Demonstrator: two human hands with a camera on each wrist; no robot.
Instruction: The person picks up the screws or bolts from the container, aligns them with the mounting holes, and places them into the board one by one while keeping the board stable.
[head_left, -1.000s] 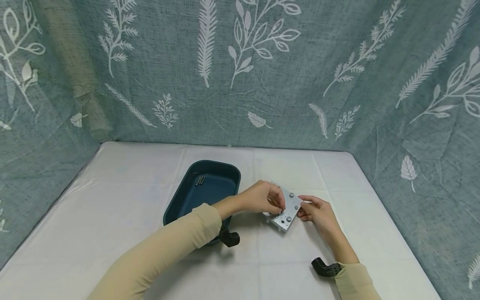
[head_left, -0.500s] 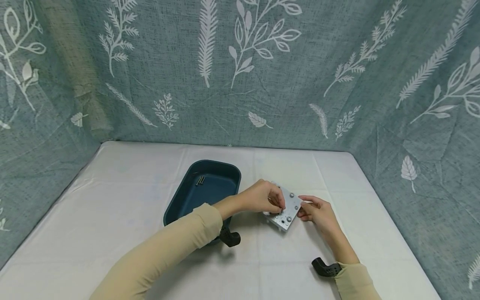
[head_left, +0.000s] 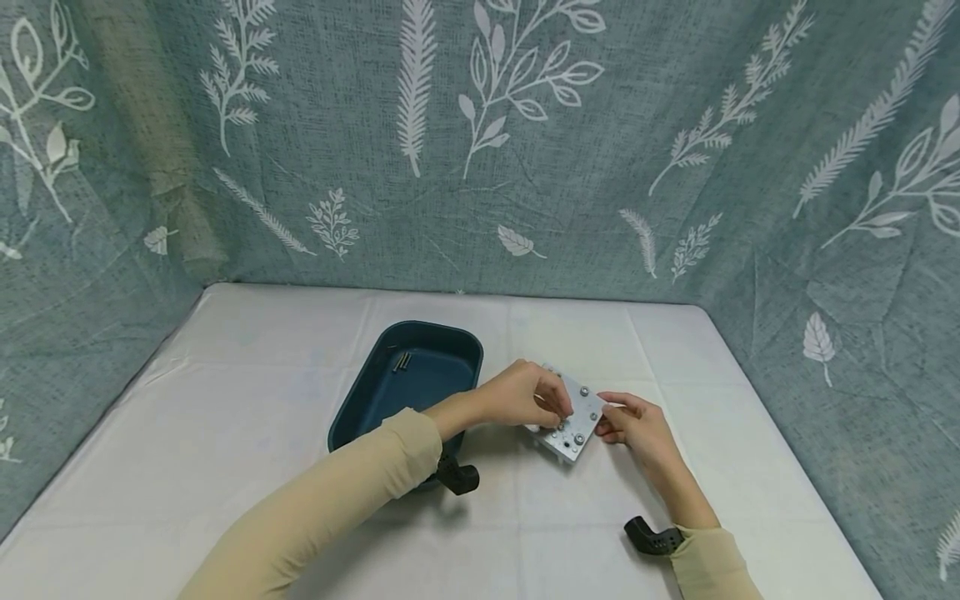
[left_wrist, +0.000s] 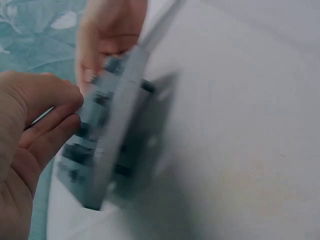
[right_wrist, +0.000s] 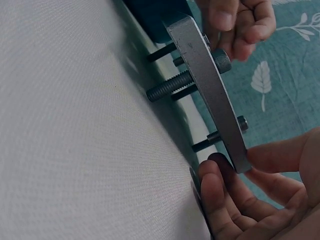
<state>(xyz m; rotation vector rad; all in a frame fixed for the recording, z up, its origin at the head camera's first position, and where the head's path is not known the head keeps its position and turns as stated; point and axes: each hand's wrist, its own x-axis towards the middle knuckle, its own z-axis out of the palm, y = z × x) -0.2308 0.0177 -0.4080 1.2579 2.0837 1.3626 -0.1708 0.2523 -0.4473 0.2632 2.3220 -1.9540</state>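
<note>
A small grey metal plate (head_left: pixel 576 423) with several bolts through it is held tilted just above the white table. My right hand (head_left: pixel 633 427) pinches its right edge between thumb and fingers (right_wrist: pixel 227 187). My left hand (head_left: pixel 528 394) curls over the plate's upper left part, its fingertips (right_wrist: pixel 223 15) at a bolt head (right_wrist: pixel 223 61) on the plate's face. In the right wrist view the plate (right_wrist: pixel 210 85) shows edge-on, with threaded bolt shafts (right_wrist: pixel 169 86) sticking out beneath. The left wrist view is blurred and shows the plate (left_wrist: pixel 117 125) between both hands.
A dark blue tray (head_left: pixel 375 400) stands left of the hands and holds a few loose bolts (head_left: pixel 401 361) at its far end. Patterned teal cloth walls (head_left: pixel 480 142) close in the table on three sides. The white tablecloth (head_left: pixel 225 433) stretches left and forward.
Almost nothing has moved. My left fingertips have settled slightly lower onto the plate's face. The right hand keeps its hold.
</note>
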